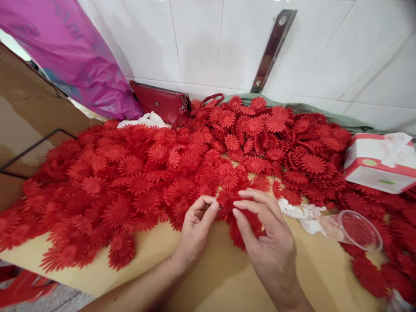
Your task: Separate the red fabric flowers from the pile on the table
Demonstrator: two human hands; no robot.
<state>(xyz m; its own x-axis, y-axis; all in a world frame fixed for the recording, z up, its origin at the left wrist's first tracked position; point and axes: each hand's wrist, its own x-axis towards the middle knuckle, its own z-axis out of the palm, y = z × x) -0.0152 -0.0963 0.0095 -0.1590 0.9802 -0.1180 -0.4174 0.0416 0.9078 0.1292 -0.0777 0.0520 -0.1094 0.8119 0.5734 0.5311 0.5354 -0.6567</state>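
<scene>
My left hand (198,227) is closed in a pinch, thumb tip against the index finger. What sits between those fingertips is too small to make out. Close to its right, my right hand (268,234) has thumb and forefinger at the edge of a red artificial flower piece (226,199), its other fingers loosely curved. Under the right hand lie more red flower pieces (238,236), partly hidden by the fingers. A large heap of similar many-petalled pieces (146,173) spreads behind and left of both hands.
Thicker stacked red flowers (292,143) lie against the tiled wall. On the right are a tissue box (373,169), crumpled tissue (302,212) and a clear plastic cup (360,229) on its side. A red purse (159,102), purple bag (81,56) and cardboard box (29,104) stand at left.
</scene>
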